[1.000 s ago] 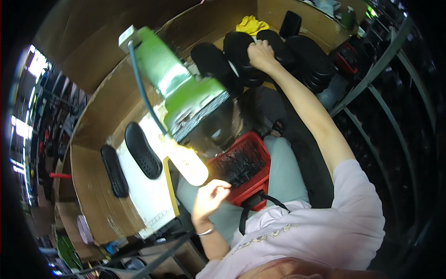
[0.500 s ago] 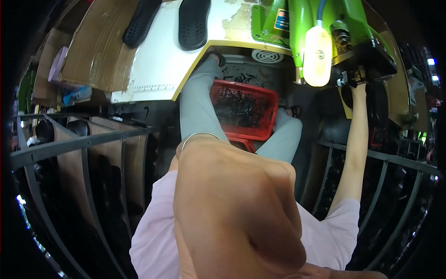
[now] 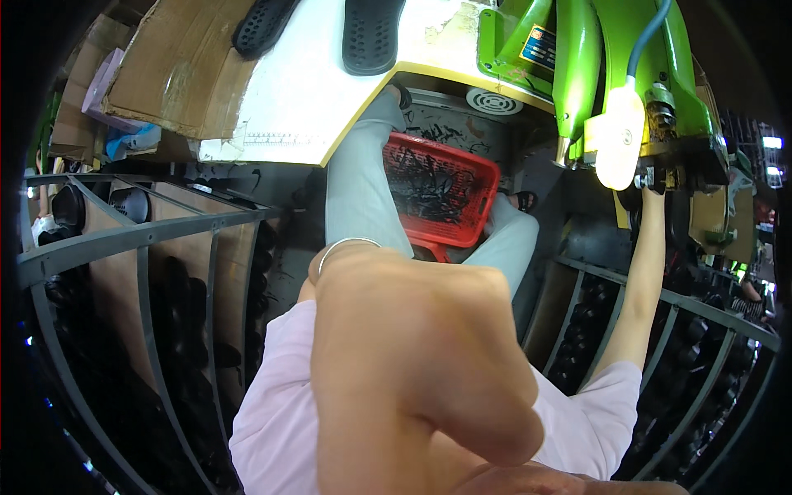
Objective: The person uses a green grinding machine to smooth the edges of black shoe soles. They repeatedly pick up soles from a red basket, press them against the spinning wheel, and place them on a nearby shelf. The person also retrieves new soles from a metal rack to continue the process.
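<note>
Black soles (image 3: pixel 369 45) are at the top of the head view, one on the white table (image 3: pixel 305 115), another at the cardboard (image 3: pixel 186 70); no hand touches them. Since one second ago, your left hand (image 3: pixel 421 346) has risen from near the lamp (image 3: pixel 620 140) to the frame's middle, close to the camera, so it seems away from the work. Its fingers are curled; I cannot tell if they grasp something. Your right forearm (image 3: pixel 639 289) reaches to upper right, where the green machine (image 3: pixel 577 74) hides your right hand, so its fingers I cannot judge. Scraps (image 3: pixel 433 186) lie in the red basket (image 3: pixel 485 194).
</note>
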A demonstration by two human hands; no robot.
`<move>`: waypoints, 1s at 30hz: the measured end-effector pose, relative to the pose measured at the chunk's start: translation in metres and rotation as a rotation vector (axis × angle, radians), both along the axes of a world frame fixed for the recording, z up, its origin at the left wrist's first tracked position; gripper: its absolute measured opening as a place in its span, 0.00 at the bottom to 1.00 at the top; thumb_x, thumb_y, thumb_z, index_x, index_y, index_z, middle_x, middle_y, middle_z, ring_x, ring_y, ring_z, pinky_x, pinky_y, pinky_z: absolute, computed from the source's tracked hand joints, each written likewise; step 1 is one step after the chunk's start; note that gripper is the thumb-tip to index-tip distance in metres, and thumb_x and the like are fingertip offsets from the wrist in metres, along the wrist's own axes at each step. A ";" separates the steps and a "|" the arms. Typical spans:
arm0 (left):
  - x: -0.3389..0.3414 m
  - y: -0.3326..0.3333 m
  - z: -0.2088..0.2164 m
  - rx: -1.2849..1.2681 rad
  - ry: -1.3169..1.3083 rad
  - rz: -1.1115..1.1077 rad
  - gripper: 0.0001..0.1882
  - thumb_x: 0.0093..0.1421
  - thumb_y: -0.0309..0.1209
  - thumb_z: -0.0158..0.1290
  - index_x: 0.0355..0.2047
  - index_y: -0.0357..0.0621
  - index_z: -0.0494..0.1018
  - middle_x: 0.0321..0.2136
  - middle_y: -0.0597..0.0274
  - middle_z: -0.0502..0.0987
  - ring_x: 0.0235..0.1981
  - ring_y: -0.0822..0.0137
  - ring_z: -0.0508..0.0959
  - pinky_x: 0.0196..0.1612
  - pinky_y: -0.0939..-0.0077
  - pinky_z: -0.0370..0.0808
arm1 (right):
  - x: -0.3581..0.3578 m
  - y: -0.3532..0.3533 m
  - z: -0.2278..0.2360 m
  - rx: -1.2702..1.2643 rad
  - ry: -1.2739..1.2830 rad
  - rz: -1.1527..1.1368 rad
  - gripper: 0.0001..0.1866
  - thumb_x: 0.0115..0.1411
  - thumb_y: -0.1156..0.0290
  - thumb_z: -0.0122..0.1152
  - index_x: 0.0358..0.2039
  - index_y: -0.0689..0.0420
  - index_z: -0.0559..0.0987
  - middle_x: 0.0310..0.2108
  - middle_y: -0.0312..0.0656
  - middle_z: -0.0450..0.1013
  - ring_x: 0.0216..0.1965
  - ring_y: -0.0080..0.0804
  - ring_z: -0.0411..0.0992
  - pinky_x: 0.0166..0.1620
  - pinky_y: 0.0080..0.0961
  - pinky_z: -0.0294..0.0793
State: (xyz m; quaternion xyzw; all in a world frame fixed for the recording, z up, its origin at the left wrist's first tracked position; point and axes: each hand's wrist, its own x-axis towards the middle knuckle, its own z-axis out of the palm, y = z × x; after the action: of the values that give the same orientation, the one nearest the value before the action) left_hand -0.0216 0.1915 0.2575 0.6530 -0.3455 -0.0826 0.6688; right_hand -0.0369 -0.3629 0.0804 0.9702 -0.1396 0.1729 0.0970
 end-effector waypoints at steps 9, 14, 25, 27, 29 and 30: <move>0.198 0.019 -0.108 -0.282 -0.262 0.333 0.30 0.55 0.55 0.56 0.43 0.38 0.73 0.29 0.59 0.76 0.27 0.70 0.75 0.31 0.76 0.73 | 0.021 0.017 0.014 -0.184 -0.076 0.107 0.08 0.48 0.70 0.57 0.29 0.58 0.74 0.25 0.46 0.72 0.29 0.43 0.73 0.31 0.39 0.71; 0.360 0.158 -0.259 1.079 -0.656 0.874 0.29 0.57 0.51 0.55 0.44 0.35 0.74 0.42 0.40 0.75 0.44 0.44 0.74 0.50 0.58 0.70 | 0.048 0.064 0.018 -0.345 -0.250 0.115 0.05 0.47 0.72 0.54 0.27 0.54 0.72 0.26 0.40 0.68 0.31 0.37 0.70 0.32 0.32 0.67; 0.104 0.092 -0.248 1.102 -0.408 0.883 0.33 0.42 0.39 0.66 0.49 0.45 0.71 0.23 0.65 0.66 0.30 0.59 0.66 0.35 0.60 0.61 | -0.082 0.173 -0.072 0.488 -0.310 0.043 0.15 0.51 0.71 0.63 0.41 0.60 0.77 0.37 0.45 0.69 0.42 0.44 0.67 0.45 0.38 0.67; 0.072 0.110 -0.257 1.139 -0.613 0.831 0.25 0.41 0.35 0.65 0.43 0.45 0.75 0.18 0.68 0.63 0.26 0.62 0.65 0.32 0.63 0.59 | -0.089 0.198 -0.100 0.695 -0.251 0.004 0.14 0.52 0.70 0.63 0.40 0.59 0.78 0.35 0.46 0.70 0.41 0.44 0.69 0.44 0.37 0.69; 0.041 0.106 -0.232 1.036 -0.561 0.729 0.19 0.41 0.30 0.62 0.37 0.43 0.77 0.17 0.66 0.62 0.23 0.62 0.63 0.30 0.66 0.58 | -0.100 0.219 -0.133 0.929 -0.213 0.045 0.13 0.52 0.72 0.64 0.39 0.59 0.79 0.34 0.46 0.72 0.39 0.41 0.72 0.42 0.35 0.71; 0.032 0.108 -0.218 0.968 -0.540 0.690 0.19 0.41 0.29 0.62 0.36 0.41 0.77 0.17 0.65 0.61 0.23 0.64 0.63 0.29 0.68 0.58 | -0.102 0.231 -0.135 1.103 -0.215 0.045 0.12 0.52 0.72 0.64 0.38 0.59 0.80 0.33 0.46 0.74 0.37 0.38 0.74 0.40 0.33 0.73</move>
State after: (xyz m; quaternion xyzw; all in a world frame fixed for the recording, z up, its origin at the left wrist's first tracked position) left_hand 0.0102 0.2994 0.0396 0.9516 -0.1957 0.1576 0.1767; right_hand -0.1387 -0.1314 -0.0551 0.8569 -0.1975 0.1742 -0.4432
